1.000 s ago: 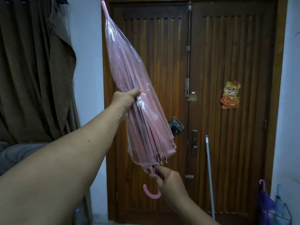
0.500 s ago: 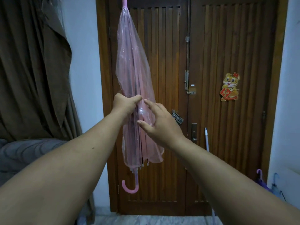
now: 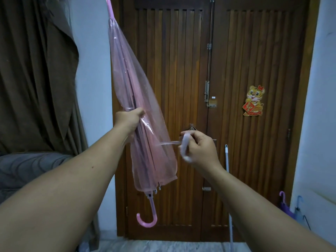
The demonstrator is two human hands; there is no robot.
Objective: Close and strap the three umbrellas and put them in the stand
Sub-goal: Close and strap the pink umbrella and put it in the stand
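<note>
Left hand (image 3: 130,120) clamps the closed pink transparent umbrella (image 3: 138,110) mid-canopy, tip up, hooked handle (image 3: 147,218) down, in front of the wooden door (image 3: 236,70). Light, slick crinkly plastic; best gripped over the ribs. Right hand (image 3: 199,149) pinches the strap (image 3: 181,144), pulled out sideways. Far right, the umbrella stand (image 3: 305,221) is barely visible, holding a purple umbrella (image 3: 283,202) and a blue umbrella (image 3: 299,204).

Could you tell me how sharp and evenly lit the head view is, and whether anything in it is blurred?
Head view: dim, bluish light with no hard shadows or glare; the strap in the right hand is smeared by motion blur; the pink umbrella, gripped by the left hand, is fairly sharp; wide-angle distortion swells the forearms at the edges.
</note>
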